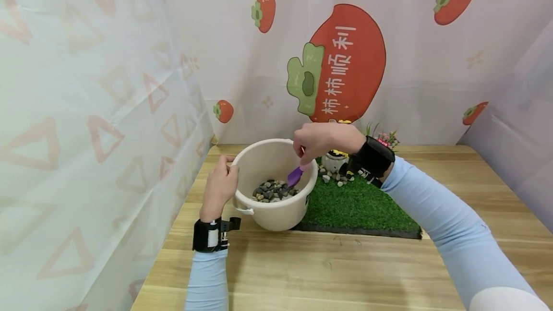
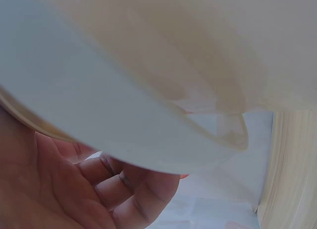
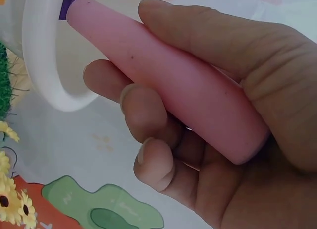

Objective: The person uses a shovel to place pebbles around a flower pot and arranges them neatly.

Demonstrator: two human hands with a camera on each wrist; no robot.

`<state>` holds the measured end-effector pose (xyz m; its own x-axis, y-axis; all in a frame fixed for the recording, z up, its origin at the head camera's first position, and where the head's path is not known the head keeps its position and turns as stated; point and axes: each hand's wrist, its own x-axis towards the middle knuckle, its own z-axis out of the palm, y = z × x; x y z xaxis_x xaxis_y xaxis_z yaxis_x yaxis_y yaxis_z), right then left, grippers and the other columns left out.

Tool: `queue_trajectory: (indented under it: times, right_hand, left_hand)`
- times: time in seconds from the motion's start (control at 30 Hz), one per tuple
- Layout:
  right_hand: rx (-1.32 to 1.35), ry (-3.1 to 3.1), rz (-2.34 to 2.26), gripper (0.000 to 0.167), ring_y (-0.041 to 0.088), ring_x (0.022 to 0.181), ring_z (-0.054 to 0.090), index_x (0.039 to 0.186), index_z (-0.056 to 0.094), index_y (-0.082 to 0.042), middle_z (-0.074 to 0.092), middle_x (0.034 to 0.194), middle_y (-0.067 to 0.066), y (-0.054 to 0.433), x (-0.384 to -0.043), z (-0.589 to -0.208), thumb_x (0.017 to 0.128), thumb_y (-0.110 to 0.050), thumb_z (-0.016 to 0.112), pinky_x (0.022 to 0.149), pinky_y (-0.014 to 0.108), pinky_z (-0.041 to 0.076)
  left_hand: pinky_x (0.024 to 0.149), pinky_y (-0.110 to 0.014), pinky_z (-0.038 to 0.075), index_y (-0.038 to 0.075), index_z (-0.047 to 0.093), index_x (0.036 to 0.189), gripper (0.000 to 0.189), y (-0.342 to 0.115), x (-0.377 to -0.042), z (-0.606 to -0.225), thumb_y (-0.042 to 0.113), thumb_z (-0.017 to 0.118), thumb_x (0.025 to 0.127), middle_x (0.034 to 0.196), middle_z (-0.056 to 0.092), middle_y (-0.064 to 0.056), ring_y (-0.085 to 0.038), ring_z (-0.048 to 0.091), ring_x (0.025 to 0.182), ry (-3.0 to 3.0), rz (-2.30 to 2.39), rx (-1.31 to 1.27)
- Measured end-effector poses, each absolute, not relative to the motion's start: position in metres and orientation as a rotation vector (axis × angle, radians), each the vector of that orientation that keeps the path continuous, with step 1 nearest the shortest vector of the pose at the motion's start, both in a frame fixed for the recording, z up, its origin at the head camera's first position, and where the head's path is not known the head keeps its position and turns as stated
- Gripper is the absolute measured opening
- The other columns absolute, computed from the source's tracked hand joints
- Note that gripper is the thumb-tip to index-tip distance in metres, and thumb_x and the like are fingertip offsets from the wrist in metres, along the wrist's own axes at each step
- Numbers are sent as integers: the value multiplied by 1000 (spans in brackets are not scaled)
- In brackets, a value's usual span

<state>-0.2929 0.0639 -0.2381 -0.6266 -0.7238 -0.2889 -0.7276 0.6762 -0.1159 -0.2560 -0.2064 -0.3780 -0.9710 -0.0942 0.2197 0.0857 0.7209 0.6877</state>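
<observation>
A cream bucket [image 1: 276,217] stands on the table, with grey and tan pebbles [image 1: 272,190] on its bottom. My left hand [image 1: 221,184] grips its left rim; in the left wrist view the fingers [image 2: 141,201] curl beneath the rim's edge. Over the bucket's right side, my right hand [image 1: 321,139] holds a small shovel, its purple blade [image 1: 295,176] pointing down into the bucket just above the pebbles. The right wrist view shows the shovel's pink handle [image 3: 178,85] lying between thumb and curled fingers.
Right of the bucket lies a green turf mat [image 1: 363,210] with a dark edge. A white pot [image 1: 333,161] with yellow flowers stands there, loose stones [image 1: 339,176] around it. Pink flowers [image 1: 390,138] show behind the right wrist. A printed curtain [image 1: 242,61] hangs behind the wooden table [image 1: 302,272].
</observation>
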Motion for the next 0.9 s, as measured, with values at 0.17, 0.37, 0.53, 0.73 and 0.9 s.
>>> queue_trajectory:
  times: [0.17, 0.37, 0.53, 0.73, 0.9]
  right_hand:
    - [-1130, 2591, 26, 10, 13, 72, 55, 80, 71, -18, 66, 82, -2, 60, -295, -245, 85, -25, 74, 64, 25, 43]
    - [-1135, 2559, 30, 9, 14, 73, 56, 82, 71, -18, 67, 84, -2, 53, -295, -253, 85, -25, 75, 64, 26, 43]
    - [-1110, 2554, 77, 9, 15, 71, 55, 81, 71, -18, 67, 82, -2, 47, -297, -257, 85, -25, 75, 61, 26, 42]
    - [-1046, 2545, 108, 9, 13, 66, 55, 78, 70, -19, 65, 78, -2, 40, -299, -266, 83, -24, 76, 57, 25, 42]
    - [-1050, 2517, 129, 19, 11, 60, 42, 65, 64, -17, 49, 63, -6, 36, -299, -273, 80, -14, 74, 53, 25, 34]
  left_hand:
    - [68, -39, 53, 12, 52, 130, 40, -206, -257, -378, 30, 38, 98, 92, 67, -12, -31, 68, 86, -2687, -1101, -1]
    - [69, -40, 54, 13, 52, 131, 41, -206, -257, -377, 32, 38, 98, 97, 68, -13, -32, 68, 88, -2693, -1107, 16]
    - [70, -40, 54, 12, 52, 132, 42, -206, -258, -378, 31, 38, 98, 98, 68, -14, -32, 69, 89, -2698, -1110, 8]
    - [69, -40, 55, 12, 51, 132, 41, -206, -257, -378, 31, 38, 98, 99, 68, -14, -32, 69, 88, -2698, -1114, 10]
    - [70, -41, 55, 11, 52, 132, 41, -207, -257, -378, 30, 38, 98, 98, 68, -15, -32, 68, 87, -2691, -1115, 3]
